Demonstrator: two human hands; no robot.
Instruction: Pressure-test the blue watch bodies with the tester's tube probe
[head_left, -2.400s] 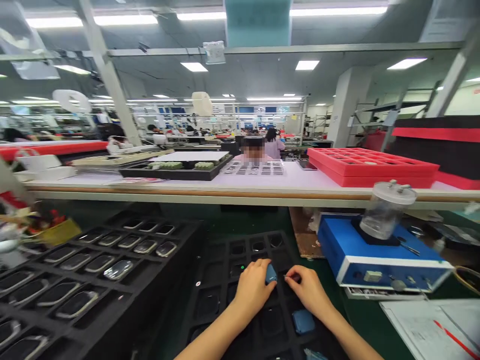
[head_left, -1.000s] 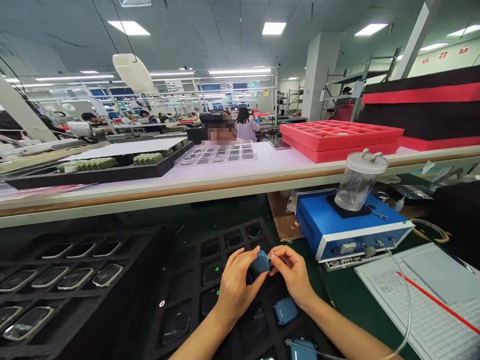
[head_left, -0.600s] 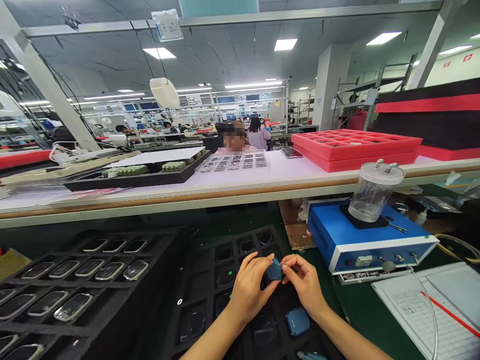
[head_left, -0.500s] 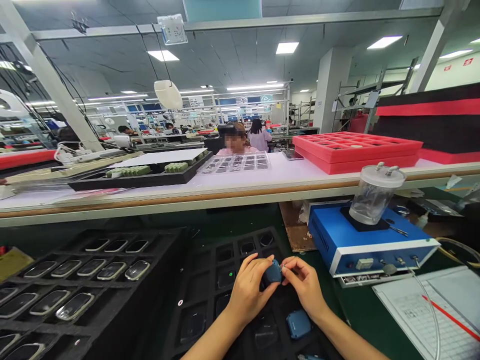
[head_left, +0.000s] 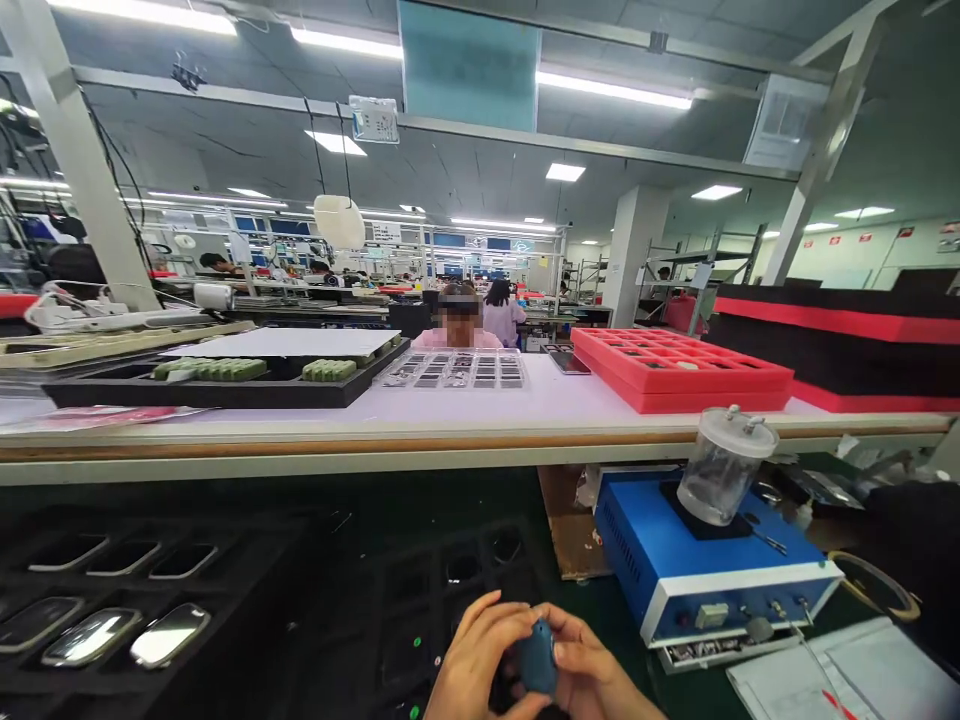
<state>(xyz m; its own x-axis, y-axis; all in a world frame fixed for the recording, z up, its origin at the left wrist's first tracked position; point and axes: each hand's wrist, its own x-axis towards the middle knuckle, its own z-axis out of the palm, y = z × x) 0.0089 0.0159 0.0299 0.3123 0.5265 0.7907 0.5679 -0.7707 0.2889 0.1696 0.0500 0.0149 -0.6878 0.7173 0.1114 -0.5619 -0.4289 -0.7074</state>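
Note:
A small blue watch case (head_left: 538,660) with rounded corners is held up between both hands, standing on edge. My left hand (head_left: 474,660) grips it from the left, fingers curled over its top and thumb underneath. Opposite, my right hand (head_left: 589,668) is closed around its right side, thumb pressed against the edge. Whether a smaller part sits between the right fingers is hidden. Below and behind the hands lies a black foam tray (head_left: 367,625) with square pockets, some holding dark pieces; small green dots show on it.
Another black tray (head_left: 247,600) at left holds several framed glass screens (head_left: 171,636). On the right stands a blue machine (head_left: 727,585) carrying a clear lidded jar (head_left: 724,470), with papers (head_left: 855,665) in front. A shelf edge (head_left: 420,455) crosses above, bearing red foam trays (head_left: 675,380). A person (head_left: 459,325) sits beyond.
The view has tipped upward, so the hands appear lower. The blue watch case is turned more upright, and my right fingers now wrap its side instead of pinching at its edge.

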